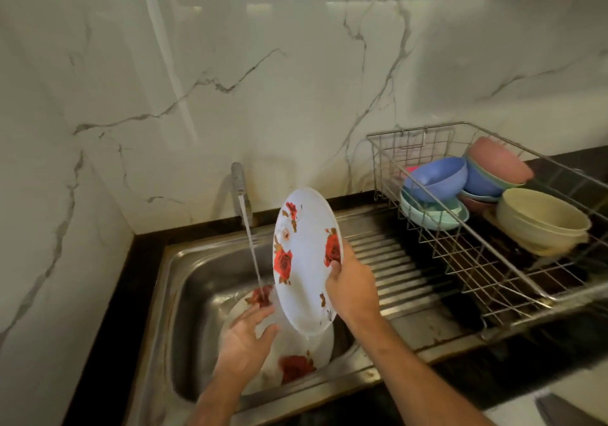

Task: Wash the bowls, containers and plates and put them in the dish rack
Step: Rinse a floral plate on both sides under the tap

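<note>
Plate first: a round white plate printed with red roses [304, 258] is up on edge above the steel sink basin [197, 281], tilted so its face turns toward the camera, and that angle looks chosen to let the rinse water run off. Right hand [353, 289] has it by the lower right rim, thumb on the face, fingers curled behind and out of sight. Left hand [245, 338] hangs lower in the basin, fingers spread and loose, holding nothing, blurred with motion. Beneath it lie more white rose-patterned plates [296, 356]; how many I cannot tell. A thin stream falls from the grey tap [239, 184] just left of the raised plate, landing on the ones below. Off to the right, over the ridged drainboard [398, 267], the wire dish rack [493, 271] on the dark desk already carries the blue [437, 177], pink [498, 159], teal [434, 216] and cream bowls [539, 220], stacked on a slant, presumably to drain. Front slots stand free, a likely home for this plate.
</note>
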